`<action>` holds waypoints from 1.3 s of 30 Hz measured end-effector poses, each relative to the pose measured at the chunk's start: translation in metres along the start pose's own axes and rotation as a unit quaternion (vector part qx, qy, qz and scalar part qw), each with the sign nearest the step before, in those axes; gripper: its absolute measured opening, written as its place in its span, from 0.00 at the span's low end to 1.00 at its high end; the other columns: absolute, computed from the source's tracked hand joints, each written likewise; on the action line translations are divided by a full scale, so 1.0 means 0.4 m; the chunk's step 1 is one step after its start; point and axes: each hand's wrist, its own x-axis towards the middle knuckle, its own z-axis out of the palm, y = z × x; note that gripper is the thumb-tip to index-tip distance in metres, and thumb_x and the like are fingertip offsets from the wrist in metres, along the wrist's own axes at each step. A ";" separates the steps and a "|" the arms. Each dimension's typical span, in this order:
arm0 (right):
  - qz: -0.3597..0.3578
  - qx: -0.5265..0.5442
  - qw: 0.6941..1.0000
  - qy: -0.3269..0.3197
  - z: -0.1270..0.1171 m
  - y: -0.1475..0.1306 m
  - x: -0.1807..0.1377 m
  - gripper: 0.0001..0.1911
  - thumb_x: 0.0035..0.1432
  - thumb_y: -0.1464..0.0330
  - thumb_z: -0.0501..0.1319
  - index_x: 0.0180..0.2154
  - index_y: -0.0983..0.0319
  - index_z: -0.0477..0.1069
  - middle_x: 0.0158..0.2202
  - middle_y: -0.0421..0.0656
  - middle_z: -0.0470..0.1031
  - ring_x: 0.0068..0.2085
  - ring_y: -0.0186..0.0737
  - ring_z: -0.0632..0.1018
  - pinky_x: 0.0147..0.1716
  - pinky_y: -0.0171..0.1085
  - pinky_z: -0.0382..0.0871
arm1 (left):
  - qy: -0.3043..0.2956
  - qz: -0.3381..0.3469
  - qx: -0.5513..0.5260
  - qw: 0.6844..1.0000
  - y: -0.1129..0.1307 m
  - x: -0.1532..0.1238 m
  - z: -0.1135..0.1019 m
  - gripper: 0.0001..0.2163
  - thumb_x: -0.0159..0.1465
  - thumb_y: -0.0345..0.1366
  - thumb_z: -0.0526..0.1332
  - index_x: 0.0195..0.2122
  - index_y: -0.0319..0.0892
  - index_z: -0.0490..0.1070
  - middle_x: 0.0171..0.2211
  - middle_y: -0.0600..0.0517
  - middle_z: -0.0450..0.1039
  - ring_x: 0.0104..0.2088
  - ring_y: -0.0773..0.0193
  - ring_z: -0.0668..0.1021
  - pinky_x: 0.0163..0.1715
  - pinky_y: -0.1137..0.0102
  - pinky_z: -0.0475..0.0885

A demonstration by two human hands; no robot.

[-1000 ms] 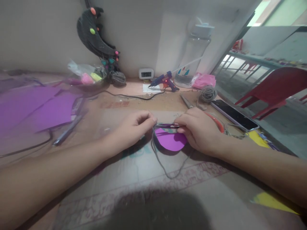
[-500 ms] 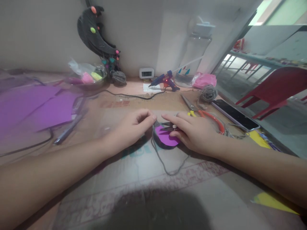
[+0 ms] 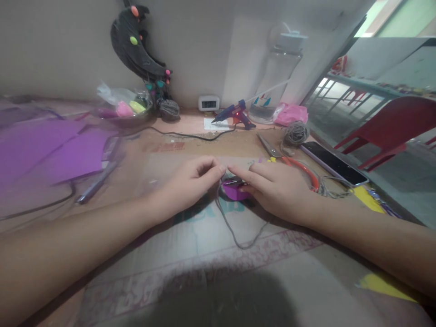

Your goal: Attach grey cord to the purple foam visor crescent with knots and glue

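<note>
My left hand (image 3: pixel 190 181) is closed in a pinch on the end of a grey string (image 3: pixel 235 231), which loops down over the table toward me. My right hand (image 3: pixel 272 184) lies with fingers stretched out flat, pressing on a purple foam shape (image 3: pixel 235 191) that is mostly hidden under the fingers. The two hands' fingertips almost meet above the foam.
Red-handled scissors (image 3: pixel 289 163) and a phone (image 3: pixel 332 161) lie right of my hands, with a twine ball (image 3: pixel 295 132) behind. A blue glue gun (image 3: pixel 233 114) sits at the back. Purple foam sheets (image 3: pixel 64 154) and a pen (image 3: pixel 97 184) lie left. A red chair (image 3: pixel 391 125) stands right.
My right hand has opened from a grip to flat fingers and slid left over the purple foam, covering most of it. My left hand has kept its pinch on the string.
</note>
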 end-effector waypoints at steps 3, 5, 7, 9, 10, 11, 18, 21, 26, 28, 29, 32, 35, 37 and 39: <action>-0.006 -0.004 1.000 0.004 -0.001 0.000 0.000 0.19 0.64 0.71 0.53 0.56 0.59 0.64 0.29 0.40 0.70 0.28 0.37 0.66 0.27 0.38 0.52 | -0.007 -0.006 -0.017 1.000 -0.001 0.000 0.003 0.13 0.67 0.41 0.53 0.27 0.41 0.64 0.23 0.57 0.62 0.27 0.68 0.67 0.28 0.72 0.61; -0.012 -0.006 1.000 0.013 0.000 0.000 0.002 0.18 0.64 0.72 0.53 0.56 0.59 0.65 0.29 0.39 0.69 0.28 0.36 0.65 0.27 0.38 0.51 | -0.009 -0.010 -0.025 1.000 -0.001 0.000 0.004 0.13 0.67 0.41 0.53 0.26 0.41 0.63 0.23 0.57 0.62 0.26 0.68 0.67 0.27 0.72 0.61; -0.018 -0.006 1.000 0.025 0.001 0.001 0.003 0.18 0.64 0.72 0.53 0.55 0.60 0.65 0.28 0.39 0.68 0.28 0.36 0.65 0.27 0.38 0.51 | -0.011 -0.014 -0.026 1.000 -0.001 0.000 0.004 0.14 0.67 0.40 0.52 0.26 0.41 0.63 0.23 0.57 0.61 0.26 0.69 0.67 0.27 0.72 0.60; -0.021 -0.007 0.999 0.033 0.004 0.002 0.003 0.18 0.64 0.73 0.52 0.55 0.60 0.65 0.28 0.38 0.68 0.28 0.37 0.64 0.27 0.38 0.50 | -0.011 -0.017 -0.024 1.000 -0.001 0.000 0.003 0.13 0.67 0.40 0.52 0.26 0.41 0.62 0.23 0.57 0.61 0.26 0.69 0.66 0.27 0.72 0.60; -0.022 -0.008 0.999 0.033 0.005 0.002 0.003 0.18 0.64 0.73 0.52 0.55 0.60 0.65 0.28 0.38 0.67 0.27 0.37 0.64 0.27 0.38 0.50 | -0.012 -0.019 -0.023 0.999 0.000 -0.001 0.003 0.14 0.67 0.40 0.52 0.26 0.41 0.62 0.23 0.57 0.61 0.26 0.69 0.66 0.27 0.72 0.60; -0.022 -0.008 0.999 0.032 0.006 0.002 0.002 0.18 0.64 0.73 0.52 0.55 0.60 0.65 0.29 0.38 0.67 0.27 0.37 0.63 0.27 0.38 0.49 | -0.012 -0.020 -0.024 0.999 0.000 -0.001 0.003 0.14 0.67 0.41 0.52 0.26 0.41 0.62 0.23 0.57 0.61 0.26 0.69 0.66 0.27 0.72 0.60; -0.037 -0.007 0.999 0.038 0.001 0.001 0.004 0.18 0.65 0.73 0.52 0.55 0.62 0.65 0.29 0.39 0.67 0.28 0.37 0.63 0.28 0.38 0.49 | -0.015 -0.025 -0.020 0.999 0.002 -0.001 0.006 0.13 0.67 0.40 0.52 0.26 0.41 0.62 0.23 0.57 0.61 0.26 0.69 0.66 0.27 0.73 0.60; -0.051 -0.009 0.998 0.038 -0.004 0.000 0.008 0.17 0.65 0.73 0.52 0.55 0.63 0.65 0.29 0.39 0.67 0.28 0.37 0.62 0.28 0.38 0.49 | -0.016 -0.023 -0.019 0.999 0.002 -0.001 0.005 0.13 0.67 0.40 0.52 0.25 0.41 0.62 0.23 0.57 0.61 0.26 0.69 0.66 0.27 0.73 0.60; -0.053 -0.012 0.998 0.044 -0.004 -0.001 0.009 0.17 0.65 0.73 0.52 0.55 0.63 0.65 0.28 0.39 0.67 0.28 0.37 0.62 0.27 0.38 0.49 | -0.023 -0.031 -0.023 0.999 0.003 -0.001 0.004 0.14 0.67 0.40 0.52 0.25 0.41 0.62 0.23 0.57 0.61 0.25 0.69 0.65 0.26 0.73 0.59; -0.049 -0.014 0.998 0.043 -0.001 -0.002 0.008 0.17 0.65 0.72 0.52 0.55 0.63 0.66 0.28 0.39 0.67 0.28 0.37 0.62 0.27 0.38 0.49 | -0.023 -0.034 -0.026 0.999 0.004 -0.001 0.005 0.14 0.67 0.41 0.52 0.25 0.41 0.62 0.23 0.57 0.61 0.25 0.70 0.65 0.26 0.73 0.59; -0.048 -0.014 0.998 0.041 -0.001 -0.002 0.008 0.17 0.65 0.72 0.53 0.55 0.63 0.66 0.28 0.39 0.67 0.28 0.37 0.62 0.27 0.38 0.49 | -0.024 -0.036 -0.027 0.999 0.004 -0.001 0.006 0.14 0.67 0.41 0.52 0.25 0.41 0.62 0.23 0.58 0.61 0.25 0.70 0.65 0.26 0.73 0.59; -0.056 -0.015 0.998 0.032 -0.004 -0.002 0.008 0.17 0.65 0.72 0.52 0.55 0.64 0.66 0.28 0.39 0.68 0.28 0.37 0.63 0.27 0.38 0.49 | -0.024 -0.035 -0.025 0.999 0.003 0.000 0.008 0.14 0.67 0.41 0.53 0.25 0.41 0.62 0.23 0.57 0.61 0.24 0.70 0.65 0.25 0.73 0.59; -0.067 -0.022 0.997 0.024 -0.011 -0.001 0.009 0.18 0.66 0.72 0.51 0.55 0.65 0.66 0.28 0.39 0.68 0.28 0.36 0.64 0.26 0.38 0.50 | -0.023 -0.029 -0.025 0.999 0.002 -0.001 0.007 0.14 0.67 0.40 0.53 0.25 0.41 0.63 0.22 0.58 0.61 0.24 0.70 0.65 0.25 0.73 0.59; -0.073 -0.026 0.997 0.020 -0.016 -0.001 0.009 0.18 0.67 0.72 0.49 0.55 0.65 0.66 0.27 0.40 0.68 0.29 0.37 0.64 0.26 0.38 0.50 | -0.026 -0.030 -0.029 0.999 0.001 -0.003 0.006 0.14 0.67 0.41 0.52 0.25 0.42 0.63 0.22 0.58 0.61 0.24 0.69 0.65 0.25 0.73 0.59; -0.076 -0.028 0.997 0.018 -0.019 -0.001 0.009 0.18 0.67 0.72 0.49 0.55 0.65 0.66 0.27 0.40 0.68 0.29 0.37 0.65 0.26 0.38 0.51 | -0.029 -0.031 -0.032 0.999 0.000 -0.004 0.005 0.13 0.67 0.41 0.52 0.26 0.42 0.62 0.22 0.58 0.61 0.24 0.69 0.66 0.25 0.72 0.59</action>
